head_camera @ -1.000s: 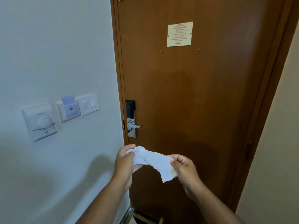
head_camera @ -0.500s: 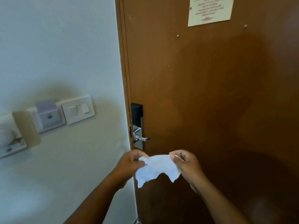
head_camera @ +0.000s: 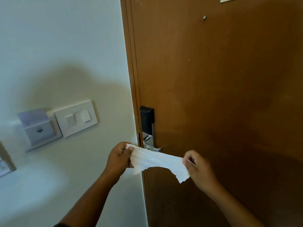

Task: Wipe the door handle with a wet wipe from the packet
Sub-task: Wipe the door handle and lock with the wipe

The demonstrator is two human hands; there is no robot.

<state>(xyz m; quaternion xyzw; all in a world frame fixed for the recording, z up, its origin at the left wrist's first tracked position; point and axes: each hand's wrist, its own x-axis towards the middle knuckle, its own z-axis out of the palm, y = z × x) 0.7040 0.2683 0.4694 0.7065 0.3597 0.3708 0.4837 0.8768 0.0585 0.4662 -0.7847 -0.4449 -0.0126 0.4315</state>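
Note:
A white wet wipe [head_camera: 157,161] is stretched out between both hands in front of the brown door [head_camera: 221,95]. My left hand [head_camera: 118,158] pinches its left end, my right hand [head_camera: 199,167] pinches its right end. The silver lever door handle [head_camera: 155,148] pokes out just above the wipe, partly covered by it, below a black lock reader [head_camera: 146,119] on a metal plate. The wipe packet is not in view.
The white wall on the left carries a double light switch [head_camera: 76,118] and a key-card holder [head_camera: 38,126]. The door frame [head_camera: 131,63] runs vertically between wall and door. A small stud [head_camera: 204,17] and a notice's corner sit high on the door.
The camera has come closer to the door and the handle looms larger. Both hands have pulled apart, spreading the wipe wider, and raised it up to just under the handle.

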